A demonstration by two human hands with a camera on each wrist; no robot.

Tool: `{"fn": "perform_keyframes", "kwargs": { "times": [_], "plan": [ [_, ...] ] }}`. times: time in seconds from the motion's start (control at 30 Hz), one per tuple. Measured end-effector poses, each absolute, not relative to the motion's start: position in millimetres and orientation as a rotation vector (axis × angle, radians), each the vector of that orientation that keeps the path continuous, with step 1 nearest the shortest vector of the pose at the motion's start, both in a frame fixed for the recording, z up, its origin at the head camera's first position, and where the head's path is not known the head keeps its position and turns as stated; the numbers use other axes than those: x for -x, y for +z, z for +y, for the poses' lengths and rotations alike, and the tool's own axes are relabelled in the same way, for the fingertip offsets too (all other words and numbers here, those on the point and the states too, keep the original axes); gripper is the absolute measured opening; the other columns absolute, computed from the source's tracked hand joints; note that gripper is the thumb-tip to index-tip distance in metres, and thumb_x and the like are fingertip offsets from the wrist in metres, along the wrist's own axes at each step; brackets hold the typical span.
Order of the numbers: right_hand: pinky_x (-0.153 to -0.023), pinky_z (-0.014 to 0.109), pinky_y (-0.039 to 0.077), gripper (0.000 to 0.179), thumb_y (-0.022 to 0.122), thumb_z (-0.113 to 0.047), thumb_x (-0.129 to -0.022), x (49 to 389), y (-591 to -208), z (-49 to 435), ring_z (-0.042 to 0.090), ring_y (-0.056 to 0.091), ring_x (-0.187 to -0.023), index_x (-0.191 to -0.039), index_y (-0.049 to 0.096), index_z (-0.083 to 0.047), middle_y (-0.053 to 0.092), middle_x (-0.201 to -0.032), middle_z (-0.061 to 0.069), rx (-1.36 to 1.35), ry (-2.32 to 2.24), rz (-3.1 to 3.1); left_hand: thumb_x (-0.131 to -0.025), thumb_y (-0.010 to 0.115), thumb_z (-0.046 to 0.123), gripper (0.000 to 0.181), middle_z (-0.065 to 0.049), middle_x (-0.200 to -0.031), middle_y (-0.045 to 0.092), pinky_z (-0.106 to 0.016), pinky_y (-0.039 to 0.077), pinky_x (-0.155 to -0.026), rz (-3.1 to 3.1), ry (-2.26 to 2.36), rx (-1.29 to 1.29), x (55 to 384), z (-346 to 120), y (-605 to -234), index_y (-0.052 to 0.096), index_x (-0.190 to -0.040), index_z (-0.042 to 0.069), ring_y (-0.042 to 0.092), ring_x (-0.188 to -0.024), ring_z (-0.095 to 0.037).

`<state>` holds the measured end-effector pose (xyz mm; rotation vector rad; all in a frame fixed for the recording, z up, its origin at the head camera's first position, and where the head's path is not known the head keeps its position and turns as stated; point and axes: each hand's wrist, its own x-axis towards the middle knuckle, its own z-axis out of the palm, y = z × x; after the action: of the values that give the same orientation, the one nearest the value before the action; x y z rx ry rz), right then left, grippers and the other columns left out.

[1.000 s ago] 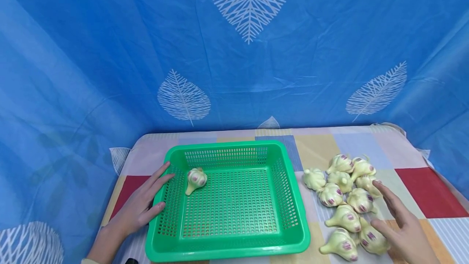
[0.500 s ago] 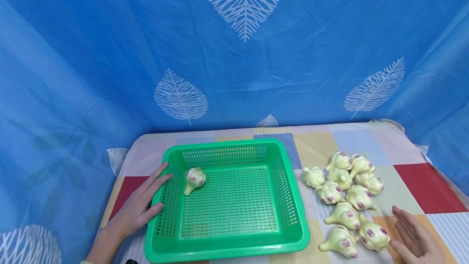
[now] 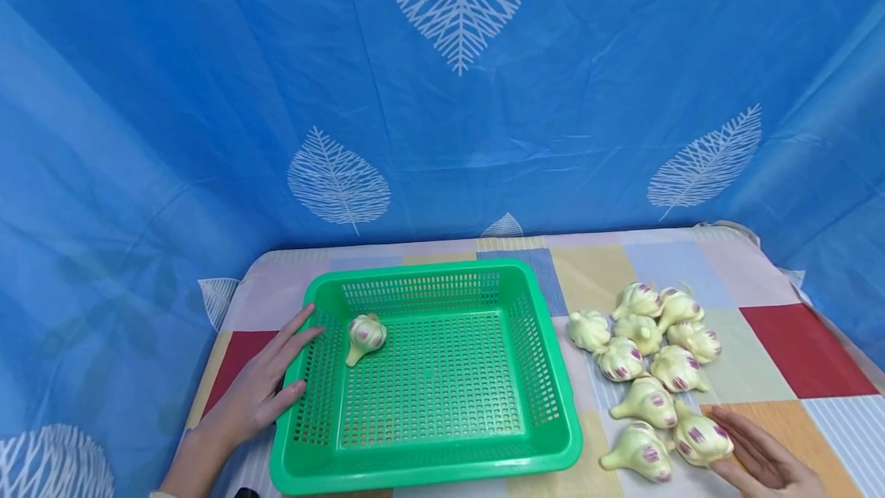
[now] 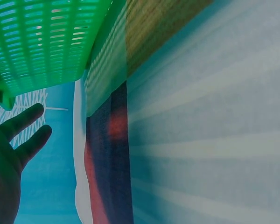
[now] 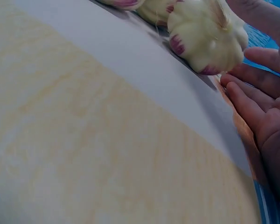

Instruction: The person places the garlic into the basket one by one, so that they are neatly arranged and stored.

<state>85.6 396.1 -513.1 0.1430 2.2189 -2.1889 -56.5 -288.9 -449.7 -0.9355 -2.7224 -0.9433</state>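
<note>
On a patchwork-covered worktop (image 3: 805, 348), in front of a blue sheet (image 3: 484, 152) printed with white leaves: a green basket (image 3: 425, 476) with slotted walls and a perforated floor. Inside, toward the far left of the basket floor, one garlic bulb (image 3: 369, 333), stem pointing toward the near side. At the basket's left rim, the left hand (image 3: 257, 390), fingers straight and spread, thumb set apart, resting there without a closed grip. To the right of the basket, a loose cluster of garlic bulbs (image 3: 676, 369), purple-streaked, mostly touching. At the near right end of this cluster, the nearest bulb (image 3: 701, 438), lying between thumb and fingers of the right hand (image 3: 773, 461); fingers lightly bent around the far side, not closed, firm contact impossible to tell.
</note>
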Motion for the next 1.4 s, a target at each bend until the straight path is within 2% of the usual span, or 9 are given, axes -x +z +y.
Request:
{"fn": "perform_keyframes", "kwargs": {
  "times": [0.2, 0.43, 0.63, 0.77, 0.87, 1.07, 1.23, 1.33, 1.4],
  "plan": [
    [-0.089, 0.01, 0.045, 0.071, 0.063, 0.016, -0.09, -80, -504, 379, -0.01, 0.052, -0.121, -0.154, 0.04, -0.004, 0.062, -0.133, -0.017, -0.185, -2.197, 2.279, -0.081, 0.068, 0.016, 0.076, -0.008, -0.166, 0.022, -0.049, 0.052, -0.094, -2.725, -0.941, 0.931, 56, -288, -448, 0.043, -0.153, 0.01, 0.027, -0.149, -0.018],
    [-0.088, 0.012, 0.047, 0.063, 0.063, 0.007, -0.095, -73, -493, 367, -0.011, 0.052, -0.12, -0.153, 0.04, -0.002, 0.059, -0.133, -0.02, -0.204, -2.032, 2.324, -0.084, 0.066, 0.02, 0.073, -0.008, -0.166, 0.022, -0.045, 0.048, -0.099, -2.721, -0.94, 0.929, 56, -289, -449, 0.042, -0.153, 0.013, 0.028, -0.148, -0.018],
    [-0.076, 0.019, 0.055, 0.061, 0.076, -0.012, -0.091, -67, -487, 358, -0.009, 0.061, -0.102, -0.146, 0.051, -0.004, 0.06, -0.12, -0.031, -0.422, -1.711, 2.498, -0.084, 0.066, 0.02, 0.072, -0.009, -0.166, 0.023, -0.044, 0.047, -0.101, -2.71, -0.943, 0.924, 55, -289, -450, 0.044, -0.152, 0.011, 0.028, -0.148, -0.02],
    [-0.069, 0.019, 0.054, 0.062, 0.081, -0.023, -0.087, -66, -486, 355, -0.006, 0.062, -0.088, -0.142, 0.058, -0.008, 0.059, -0.111, -0.037, -0.527, -1.506, 2.592, -0.082, 0.067, 0.018, 0.075, -0.008, -0.166, 0.022, -0.048, 0.049, -0.098, -2.716, -0.947, 0.918, 56, -288, -450, 0.044, -0.152, 0.011, 0.028, -0.148, -0.019],
    [-0.068, 0.02, 0.054, 0.06, 0.082, -0.021, -0.086, -66, -485, 356, -0.004, 0.063, -0.086, -0.14, 0.06, -0.009, 0.061, -0.109, -0.035, -0.555, -1.536, 2.569, -0.081, 0.068, 0.018, 0.076, -0.007, -0.166, 0.022, -0.05, 0.051, -0.095, -2.719, -0.941, 0.916, 56, -288, -450, 0.043, -0.153, 0.011, 0.027, -0.148, -0.019],
    [-0.073, 0.02, 0.055, 0.055, 0.08, -0.001, -0.084, -67, -486, 359, -0.007, 0.064, -0.1, -0.136, 0.064, -0.006, 0.068, -0.117, -0.023, -0.496, -1.911, 2.361, -0.08, 0.067, 0.017, 0.077, -0.008, -0.166, 0.022, -0.052, 0.052, -0.094, -2.714, -0.931, 0.92, 56, -287, -449, 0.043, -0.153, 0.011, 0.027, -0.148, -0.019],
    [-0.073, 0.019, 0.055, 0.054, 0.081, -0.001, -0.083, -67, -487, 363, -0.009, 0.063, -0.1, -0.134, 0.066, -0.011, 0.069, -0.116, -0.023, -0.546, -1.933, 2.321, -0.083, 0.067, 0.021, 0.074, -0.008, -0.166, 0.022, -0.05, 0.049, -0.098, -2.715, -0.928, 0.921, 55, -288, -449, 0.043, -0.153, 0.012, 0.027, -0.149, -0.02],
    [-0.055, 0.021, 0.051, 0.052, 0.079, -0.001, -0.085, -69, -486, 368, -0.002, 0.062, -0.07, -0.132, 0.069, -0.02, 0.071, -0.107, -0.02, -0.549, -1.933, 2.335, -0.084, 0.067, 0.021, 0.074, -0.007, -0.166, 0.022, -0.049, 0.049, -0.099, -2.721, -0.926, 0.919, 55, -288, -450, 0.042, -0.153, 0.013, 0.027, -0.149, -0.019],
    [-0.044, 0.03, 0.04, 0.051, 0.077, 0.001, -0.086, -70, -483, 372, 0.013, 0.049, -0.051, -0.129, 0.07, -0.027, 0.072, -0.104, -0.017, -0.528, -1.983, 2.317, -0.084, 0.067, 0.021, 0.074, -0.007, -0.166, 0.022, -0.049, 0.048, -0.099, -2.724, -0.923, 0.917, 55, -288, -450, 0.042, -0.153, 0.013, 0.027, -0.149, -0.019]
  ]
}}
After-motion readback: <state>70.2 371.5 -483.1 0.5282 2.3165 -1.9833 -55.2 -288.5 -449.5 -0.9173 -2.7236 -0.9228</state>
